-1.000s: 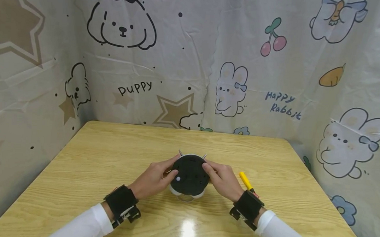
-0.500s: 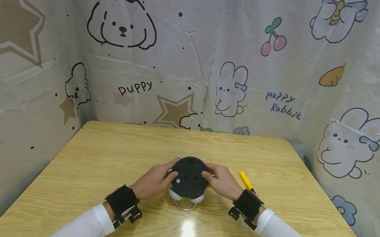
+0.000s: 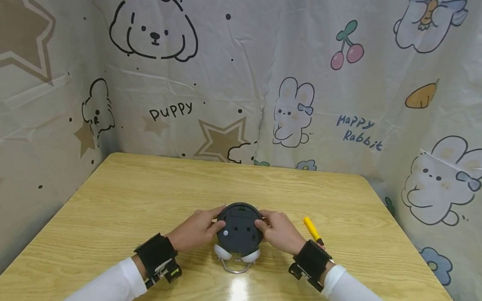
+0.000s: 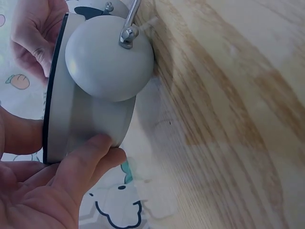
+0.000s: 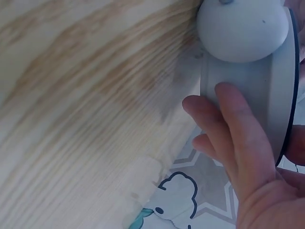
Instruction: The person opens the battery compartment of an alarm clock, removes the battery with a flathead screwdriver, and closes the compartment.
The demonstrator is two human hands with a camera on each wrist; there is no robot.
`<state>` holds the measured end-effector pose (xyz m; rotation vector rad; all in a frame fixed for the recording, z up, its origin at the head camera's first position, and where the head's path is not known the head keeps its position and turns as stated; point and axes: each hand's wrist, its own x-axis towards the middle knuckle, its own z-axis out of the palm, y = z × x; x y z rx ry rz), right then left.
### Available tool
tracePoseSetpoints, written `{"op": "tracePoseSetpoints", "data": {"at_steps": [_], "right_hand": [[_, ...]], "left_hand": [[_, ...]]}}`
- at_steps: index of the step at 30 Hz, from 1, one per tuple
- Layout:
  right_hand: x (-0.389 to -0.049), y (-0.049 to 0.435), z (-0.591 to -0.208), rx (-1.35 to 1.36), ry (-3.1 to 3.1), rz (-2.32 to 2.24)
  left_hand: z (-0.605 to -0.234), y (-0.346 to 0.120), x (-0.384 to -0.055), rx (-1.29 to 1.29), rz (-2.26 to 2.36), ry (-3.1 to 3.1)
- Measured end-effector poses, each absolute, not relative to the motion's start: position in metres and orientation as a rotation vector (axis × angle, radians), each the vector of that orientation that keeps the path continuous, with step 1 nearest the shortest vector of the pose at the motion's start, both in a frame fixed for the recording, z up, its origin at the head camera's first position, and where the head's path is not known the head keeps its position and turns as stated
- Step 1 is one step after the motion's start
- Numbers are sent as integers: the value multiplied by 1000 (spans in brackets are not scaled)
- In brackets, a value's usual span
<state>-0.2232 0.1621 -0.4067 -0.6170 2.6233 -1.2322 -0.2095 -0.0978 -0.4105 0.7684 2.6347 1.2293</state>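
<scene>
A twin-bell alarm clock (image 3: 240, 242) is held between both hands, its black back turned up and its white bells and wire handle toward the person. My left hand (image 3: 195, 229) grips the clock's left side, thumb on the back and fingers along the white casing (image 4: 90, 119). On the opposite side my right hand (image 3: 282, 231) grips it the same way, and its fingers (image 5: 243, 129) lie against the casing in the right wrist view. One white bell (image 4: 109, 57) is close over the wood in the left wrist view. The clock's face is hidden underneath.
A yellow-handled tool (image 3: 312, 228) lies on the wooden table (image 3: 150, 182) just beyond the right wrist, its dark end partly behind the wrist strap. A printed cloth (image 3: 212, 77) hangs behind the table and along both sides.
The clock has tilted and lowered toward the person, so its back now faces up more and its bells and wire handle show more. Both hands keep their grip.
</scene>
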Motion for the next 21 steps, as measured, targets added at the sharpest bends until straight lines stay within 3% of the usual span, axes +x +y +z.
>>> {"op": "tracePoseSetpoints", "data": {"at_steps": [21], "right_hand": [[-226, 168, -410, -641, 2529, -1202]], "left_hand": [[-412, -95, -211, 755, 1156, 2655]]}}
